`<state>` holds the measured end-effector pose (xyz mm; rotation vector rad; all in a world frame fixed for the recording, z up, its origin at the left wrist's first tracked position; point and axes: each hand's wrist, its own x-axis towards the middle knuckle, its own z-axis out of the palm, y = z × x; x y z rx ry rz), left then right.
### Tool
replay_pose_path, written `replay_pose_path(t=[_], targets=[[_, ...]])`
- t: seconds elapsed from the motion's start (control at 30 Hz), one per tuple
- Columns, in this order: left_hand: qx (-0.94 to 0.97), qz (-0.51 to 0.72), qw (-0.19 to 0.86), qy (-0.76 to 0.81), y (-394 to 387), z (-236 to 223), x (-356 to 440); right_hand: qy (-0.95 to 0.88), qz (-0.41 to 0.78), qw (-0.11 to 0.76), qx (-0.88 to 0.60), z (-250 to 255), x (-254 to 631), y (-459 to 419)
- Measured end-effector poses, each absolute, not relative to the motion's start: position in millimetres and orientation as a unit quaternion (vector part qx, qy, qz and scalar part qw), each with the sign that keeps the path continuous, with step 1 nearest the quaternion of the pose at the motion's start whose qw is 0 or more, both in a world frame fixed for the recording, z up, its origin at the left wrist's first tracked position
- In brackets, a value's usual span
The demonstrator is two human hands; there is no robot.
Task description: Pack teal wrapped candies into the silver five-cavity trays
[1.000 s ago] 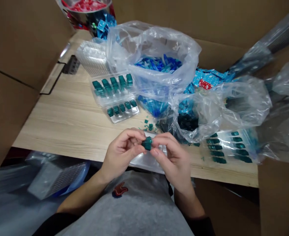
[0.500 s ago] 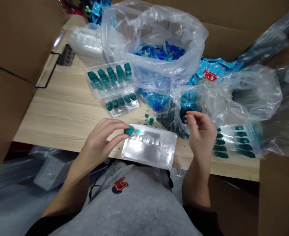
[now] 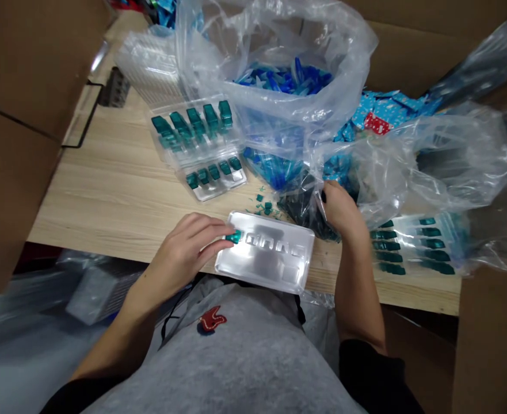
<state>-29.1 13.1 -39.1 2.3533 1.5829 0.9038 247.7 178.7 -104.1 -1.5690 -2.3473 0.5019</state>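
Between the thumb and fingers of my left hand (image 3: 190, 244) is a small green plastic piece (image 3: 235, 236), at the left end of the row of slots in a clear plastic tray (image 3: 270, 273). That tray lies near the table's front edge. My right hand (image 3: 339, 207) reaches into the mouth of a clear bag holding dark green pieces (image 3: 302, 207); its fingertips are hidden there. Left of the bag, a few green bits (image 3: 267, 206) lie loose on the wood. Behind my left hand stands an opened clear blister pack (image 3: 218, 187) with green pieces in both halves.
A large clear bag (image 3: 274, 109) of blue pieces stands at the back. On the right lies another clear pack (image 3: 404, 247) with green pieces. Stacked clear trays (image 3: 149, 69) and a grey holed block (image 3: 115, 89) are at back left. Cardboard (image 3: 29, 63) walls the sides.
My left hand has brought the green piece onto the left slot of the tray. My right hand has moved from beside the bag into its opening.
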Motion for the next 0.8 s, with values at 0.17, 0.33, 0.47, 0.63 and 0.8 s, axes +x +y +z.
replay_pose_path(t=[0.17,0.33,0.47,0.63,0.8], targets=[[0.785,0.335,0.051,0.52,16,-51,-24,-0.811,0.173,0.141,-0.541,-103,247,178],[0.791,0.314,0.022,0.525,15,-54,-19,-0.784,0.167,0.179,-0.571,-98,247,172],[0.791,0.309,0.007,0.529,12,-56,-19,-0.687,0.239,0.31,-0.612,-96,243,172],[0.753,0.337,0.137,0.549,10,-60,-24,-0.577,0.392,0.418,-0.582,-94,243,170],[0.663,0.439,0.144,0.589,15,-53,-27,-0.524,0.456,0.474,-0.541,-90,253,158]])
